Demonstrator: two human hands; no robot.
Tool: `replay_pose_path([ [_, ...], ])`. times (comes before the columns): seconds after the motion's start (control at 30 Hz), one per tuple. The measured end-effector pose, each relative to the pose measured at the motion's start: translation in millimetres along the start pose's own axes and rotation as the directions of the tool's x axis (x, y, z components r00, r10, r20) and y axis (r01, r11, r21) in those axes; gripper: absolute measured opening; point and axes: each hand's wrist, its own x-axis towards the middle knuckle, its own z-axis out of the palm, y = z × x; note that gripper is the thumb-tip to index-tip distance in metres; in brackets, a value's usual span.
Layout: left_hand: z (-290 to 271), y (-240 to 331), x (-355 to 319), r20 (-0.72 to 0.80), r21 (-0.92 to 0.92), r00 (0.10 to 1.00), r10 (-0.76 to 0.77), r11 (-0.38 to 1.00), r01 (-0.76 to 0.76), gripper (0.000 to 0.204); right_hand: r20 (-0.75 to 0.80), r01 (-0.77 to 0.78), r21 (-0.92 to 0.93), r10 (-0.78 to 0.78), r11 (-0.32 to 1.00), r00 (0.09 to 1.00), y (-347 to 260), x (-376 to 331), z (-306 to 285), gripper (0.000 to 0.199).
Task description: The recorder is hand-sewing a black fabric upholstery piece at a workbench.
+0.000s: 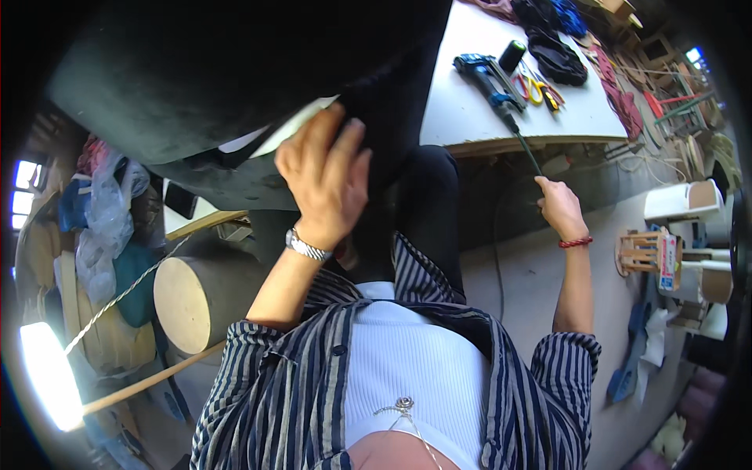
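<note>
I am pressing my left hand [325, 176], fingers spread and palm flat, against the edge of a big dark padded piece [211, 86] that is rising up and away from that hand; a pale strip of its underside [294, 125] is showing just beside my fingertips. My right hand [558, 205] is closing around a thin dark hose [526, 149], fingers curled on it, well apart from my left hand. The hose is running up from my right fist to a blue power tool [489, 78] lying on the white worktable [470, 117] just above that hand. Beyond the tool, yellow-handled scissors [536, 88] and a black pouch [558, 59] are lying farther out on the same table. Below and to the left of my left wrist, a round pale foam bolster [188, 301] is sitting on its side.
</note>
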Motion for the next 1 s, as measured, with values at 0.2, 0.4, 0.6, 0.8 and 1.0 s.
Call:
replay_pose_path([
  [0.2,24.1,73.9,-5.2,0.622,-0.726,0.783,0.016,0.387,0.569,0.07,0.187,-0.122,0.829,-0.064,0.546,0.98,-74.8,-3.0,-84.3,0.005],
  [0.4,41.6,90.3,-2.1,0.736,-0.339,0.497,0.46,-0.385,0.858,0.077,0.035,-0.026,0.993,-0.085,0.112,0.996,-110.6,-6.6,-97.3,0.009],
  [0.6,-11.0,34.0,-22.2,0.864,-0.5,0.477,0.161,0.166,0.85,0.023,-0.033,0.031,0.957,0.003,0.288,0.999,-86.7,16.0,-88.9,0.009],
  [0.8,-112.1,-34.2,-64.6,0.982,-0.186,0.188,0.02,0.271,0.944,0.023,-0.081,-0.048,0.735,0.158,0.676,0.984,-34.0,37.3,-63.0,0.012],
  [1.0,-223.6,-91.5,-228.7,0.906,0.128,-0.313,-0.284,-0.522,0.843,0.029,-0.16,0.024,0.793,0.17,0.608,0.972,-88.4,41.1,-69.2,0.012],
])
